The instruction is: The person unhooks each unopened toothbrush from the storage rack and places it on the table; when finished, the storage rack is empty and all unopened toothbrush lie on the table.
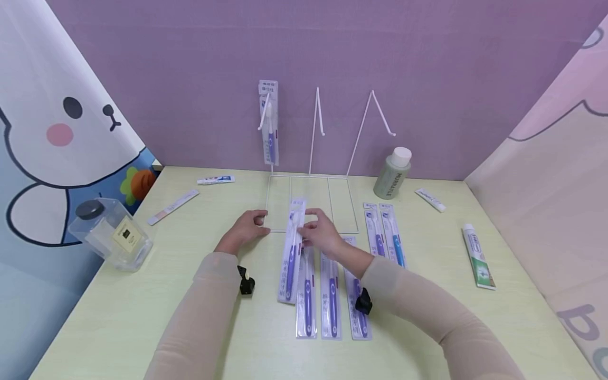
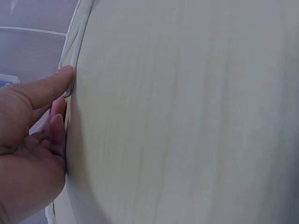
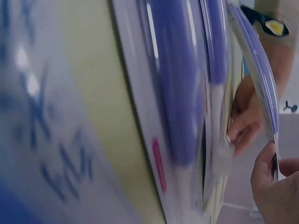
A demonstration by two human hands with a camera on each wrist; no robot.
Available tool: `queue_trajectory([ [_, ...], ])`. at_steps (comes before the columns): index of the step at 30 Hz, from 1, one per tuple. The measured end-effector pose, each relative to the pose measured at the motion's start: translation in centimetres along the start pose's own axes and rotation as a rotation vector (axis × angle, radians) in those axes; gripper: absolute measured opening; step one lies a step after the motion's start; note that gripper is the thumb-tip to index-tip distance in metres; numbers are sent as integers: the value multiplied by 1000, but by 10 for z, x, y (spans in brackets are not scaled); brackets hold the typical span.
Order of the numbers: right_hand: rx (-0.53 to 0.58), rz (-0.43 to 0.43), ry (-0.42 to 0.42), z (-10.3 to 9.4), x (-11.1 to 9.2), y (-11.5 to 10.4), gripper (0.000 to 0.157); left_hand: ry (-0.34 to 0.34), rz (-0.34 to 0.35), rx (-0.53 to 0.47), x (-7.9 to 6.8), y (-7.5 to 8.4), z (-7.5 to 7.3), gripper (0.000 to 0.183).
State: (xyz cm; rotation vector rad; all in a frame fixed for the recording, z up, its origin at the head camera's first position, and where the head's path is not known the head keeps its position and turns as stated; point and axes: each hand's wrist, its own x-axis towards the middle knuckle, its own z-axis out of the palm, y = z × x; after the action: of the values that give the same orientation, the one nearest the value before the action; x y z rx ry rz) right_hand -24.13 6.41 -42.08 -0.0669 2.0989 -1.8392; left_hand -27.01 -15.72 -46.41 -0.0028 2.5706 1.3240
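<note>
My right hand point(image 1: 324, 232) pinches a packaged purple toothbrush point(image 1: 291, 258) by its edge, thumb and fingers on the pack. The pack is tilted over a row of several purple toothbrush packs point(image 1: 331, 306) on the table. In the right wrist view the held pack point(image 3: 261, 70) stands on edge, away from the flat ones. At the front left corner of a white wire rack point(image 1: 311, 176), my left hand point(image 1: 246, 228) holds the wire between thumb and curled fingers. One toothbrush pack point(image 1: 269, 132) hangs from the rack's left hook.
Two more toothbrush packs point(image 1: 387, 232) lie to the right. A green bottle point(image 1: 391, 174) stands beside the rack. Toothpaste tubes point(image 1: 478, 258) and small tubes lie at both sides. A clear bottle with a black cap point(image 1: 114, 235) stands at left; a purple backdrop point(image 1: 214, 79) rises behind.
</note>
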Motion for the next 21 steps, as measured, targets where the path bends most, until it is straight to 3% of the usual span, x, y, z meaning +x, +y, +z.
queue_trajectory([
  [14,-152,88,-154,25,-16,22,60,16,-12,23,2,1,3,58],
  [21,-272,122,-182,28,-16,19,60,15,0,34,0,2,1,58],
])
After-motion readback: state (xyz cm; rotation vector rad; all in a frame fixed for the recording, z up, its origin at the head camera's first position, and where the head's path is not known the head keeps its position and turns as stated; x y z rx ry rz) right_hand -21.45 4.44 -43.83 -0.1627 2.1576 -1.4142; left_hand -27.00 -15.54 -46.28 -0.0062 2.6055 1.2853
